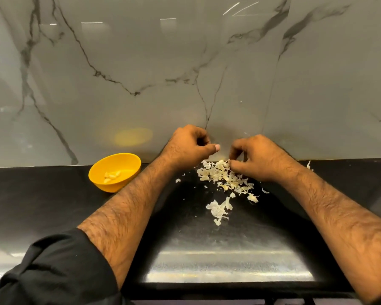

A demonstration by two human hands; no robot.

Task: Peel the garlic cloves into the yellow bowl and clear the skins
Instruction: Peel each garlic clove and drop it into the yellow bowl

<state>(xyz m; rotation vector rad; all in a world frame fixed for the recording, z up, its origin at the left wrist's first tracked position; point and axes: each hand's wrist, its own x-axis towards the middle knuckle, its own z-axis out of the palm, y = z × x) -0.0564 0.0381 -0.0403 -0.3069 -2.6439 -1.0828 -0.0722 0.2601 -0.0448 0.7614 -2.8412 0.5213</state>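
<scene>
Above the scattered pale papery garlic skins (227,179), the right hand (260,159) is pinching a clove; the left hand (189,146) is curling, contents unclear; peeled cloves should be dropping into the round yellow plastic bowl (101,172).

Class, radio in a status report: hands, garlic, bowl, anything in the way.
Left hand curled, apparently empty. Right hand picking at skins. Peeled cloves in bowl. Skins litter counter; bowl unobstructed.

text: none legible | labels: none | view: somewhat blurred, perhaps missed
</scene>
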